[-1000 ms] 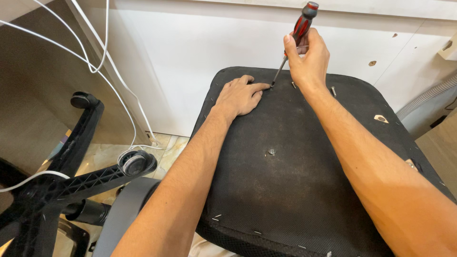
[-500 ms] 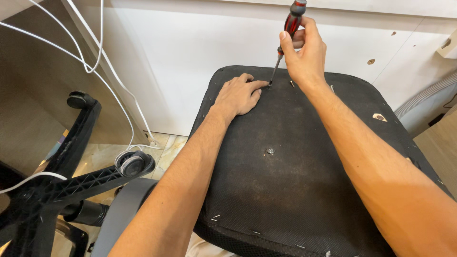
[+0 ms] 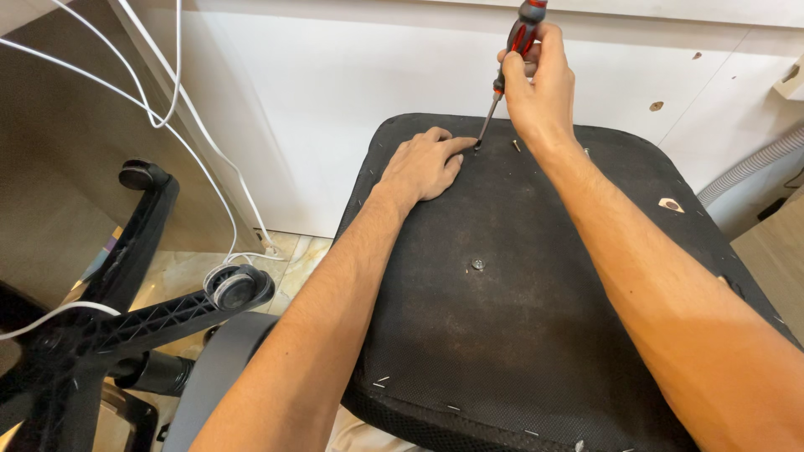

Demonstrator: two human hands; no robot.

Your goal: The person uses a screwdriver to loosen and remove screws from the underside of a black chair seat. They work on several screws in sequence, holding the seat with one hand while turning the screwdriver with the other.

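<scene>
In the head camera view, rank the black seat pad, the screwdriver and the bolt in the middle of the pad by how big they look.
1. Seat pad, by far the largest.
2. Screwdriver, held by the right hand; partly hidden by the fingers and farther from the camera, so its full size is unsure.
3. Bolt, smallest.

So the floor [image 3: 289, 251] here is glossy marbled tile, only visible in a small patch at the lower left. Sitting on it is a black star-shaped chair base [image 3: 126, 318] with castor wheels, one wheel [image 3: 234, 289] facing up. A white cable [image 3: 243, 251] trails down onto the tile right beside that wheel.
</scene>
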